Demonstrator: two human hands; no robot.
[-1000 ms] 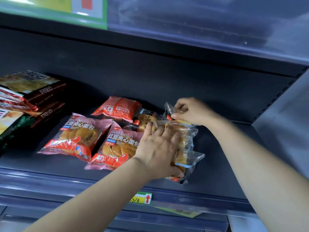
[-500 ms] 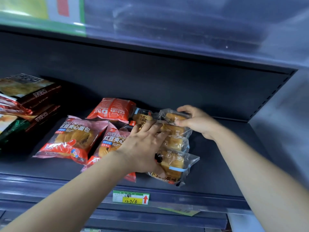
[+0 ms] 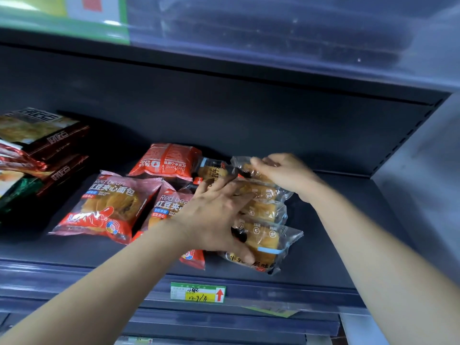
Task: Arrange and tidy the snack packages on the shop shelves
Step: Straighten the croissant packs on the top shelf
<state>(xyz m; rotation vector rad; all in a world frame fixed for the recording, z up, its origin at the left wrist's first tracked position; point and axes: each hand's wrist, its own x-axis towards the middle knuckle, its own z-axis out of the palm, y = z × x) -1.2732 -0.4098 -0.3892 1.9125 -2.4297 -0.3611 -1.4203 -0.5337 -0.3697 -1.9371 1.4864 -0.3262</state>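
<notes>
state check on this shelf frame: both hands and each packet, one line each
Left hand: open, fingers spread on the row of clear plastic bread packets.
Right hand: grips the rearmost clear packet.
Left pink red-bean bread packet: flat, face up, untouched.
Second pink red-bean packet: partly hidden under the left forearm.
Orange-red foil packet: at the back, print upside down.
Dark brown boxes: stacked at left.

Shop, dark metal shelf (image 3: 323, 265), handwritten price tag (image 3: 198, 292), packaged bread (image 3: 104, 210)
</notes>
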